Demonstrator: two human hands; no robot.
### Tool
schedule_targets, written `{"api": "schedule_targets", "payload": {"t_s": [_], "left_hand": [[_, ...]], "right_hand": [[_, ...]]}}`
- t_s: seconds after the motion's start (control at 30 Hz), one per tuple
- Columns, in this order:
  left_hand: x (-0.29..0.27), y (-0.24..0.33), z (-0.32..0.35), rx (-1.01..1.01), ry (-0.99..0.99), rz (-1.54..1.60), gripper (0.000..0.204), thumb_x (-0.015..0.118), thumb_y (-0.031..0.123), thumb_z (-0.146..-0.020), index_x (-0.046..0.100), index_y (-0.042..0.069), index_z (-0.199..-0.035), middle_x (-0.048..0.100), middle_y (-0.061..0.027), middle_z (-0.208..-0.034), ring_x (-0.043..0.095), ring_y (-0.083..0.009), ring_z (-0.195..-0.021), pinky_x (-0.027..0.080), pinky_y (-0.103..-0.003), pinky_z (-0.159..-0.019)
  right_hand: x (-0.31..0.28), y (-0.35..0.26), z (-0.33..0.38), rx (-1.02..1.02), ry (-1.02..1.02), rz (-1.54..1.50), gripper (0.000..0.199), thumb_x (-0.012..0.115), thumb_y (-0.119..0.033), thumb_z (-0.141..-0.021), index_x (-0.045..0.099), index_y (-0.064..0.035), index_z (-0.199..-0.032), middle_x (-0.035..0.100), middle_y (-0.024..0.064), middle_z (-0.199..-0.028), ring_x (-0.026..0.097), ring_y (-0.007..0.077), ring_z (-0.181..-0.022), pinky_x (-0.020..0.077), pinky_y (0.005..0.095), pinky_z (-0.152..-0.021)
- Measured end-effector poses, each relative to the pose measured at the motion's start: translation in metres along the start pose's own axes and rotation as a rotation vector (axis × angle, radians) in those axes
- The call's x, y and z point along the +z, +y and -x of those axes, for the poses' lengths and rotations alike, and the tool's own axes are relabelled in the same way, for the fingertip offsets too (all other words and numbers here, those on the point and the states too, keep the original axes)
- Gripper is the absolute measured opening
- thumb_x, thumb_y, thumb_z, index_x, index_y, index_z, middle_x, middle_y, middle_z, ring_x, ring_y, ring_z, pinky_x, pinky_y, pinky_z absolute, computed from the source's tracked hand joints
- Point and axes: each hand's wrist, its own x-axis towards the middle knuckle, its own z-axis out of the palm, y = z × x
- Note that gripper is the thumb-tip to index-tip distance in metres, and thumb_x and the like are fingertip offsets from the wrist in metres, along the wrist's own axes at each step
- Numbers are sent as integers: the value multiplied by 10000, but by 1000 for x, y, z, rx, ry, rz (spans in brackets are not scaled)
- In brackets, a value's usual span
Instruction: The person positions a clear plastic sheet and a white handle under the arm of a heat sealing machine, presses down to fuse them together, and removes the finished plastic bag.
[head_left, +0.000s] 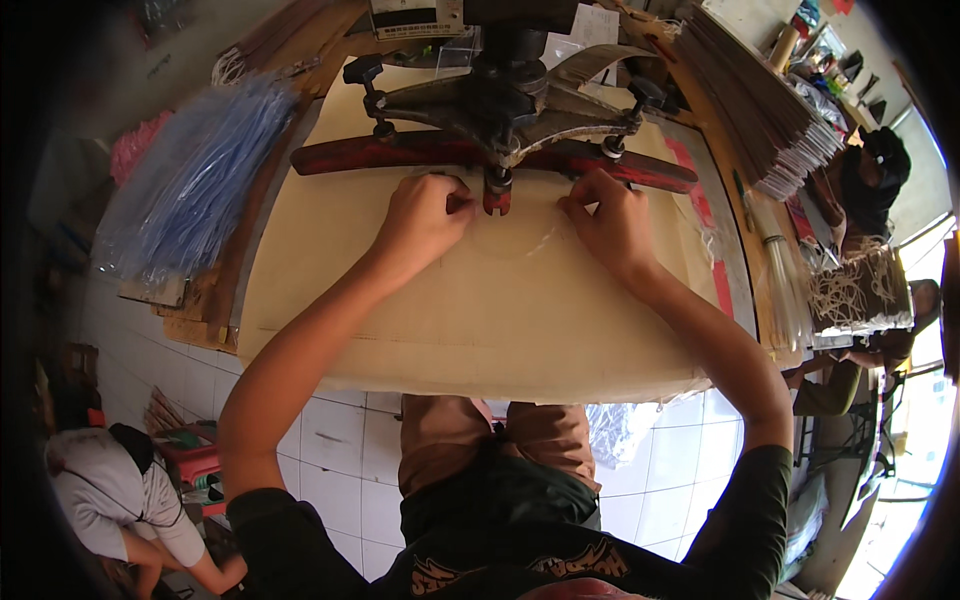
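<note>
Both my hands are over a beige sheet (480, 320) covering the work surface, just in front of a black metal press frame (515, 110) with a long dark red bar (400, 153). My left hand (425, 212) has its fingers curled together left of the bar's notched red centre piece (497, 195). To the right of that piece, my right hand (612, 222) is closed with thumb and fingertips pinched. Faint, clear streaks show on the sheet between the hands, perhaps thin film. What either hand pinches is too small or too transparent to make out.
Left of the sheet lies a pile of clear bluish plastic bags (195, 180). On the right are stacked flat brown pieces (760, 100), clear plastic strips (783, 265) and a bundle with white cords (860, 295). A person (125, 490) bends over at lower left; others are at right.
</note>
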Motion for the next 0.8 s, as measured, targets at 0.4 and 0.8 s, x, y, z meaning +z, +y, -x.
{"api": "schedule_targets", "payload": {"t_s": [0.4,0.8], "left_hand": [[7,-7,-2,253,150,-64,162,768,126,-802,683,-6,-841,630,-152,-819,645,-343,-689,523,-418,-632],[-4,-9,-1,443,42,-424,195,703,166,-809,691,16,-932,671,-85,-1020,594,-252,-933,482,-393,-768]], "right_hand": [[-3,7,-2,-292,78,183,95,727,-141,-822,735,-72,-887,714,65,-855,673,271,-708,538,389,-666],[-15,-18,12,-325,-167,404,452,684,-310,-862,634,16,-1171,605,125,-1165,561,300,-995,457,421,-807]]}}
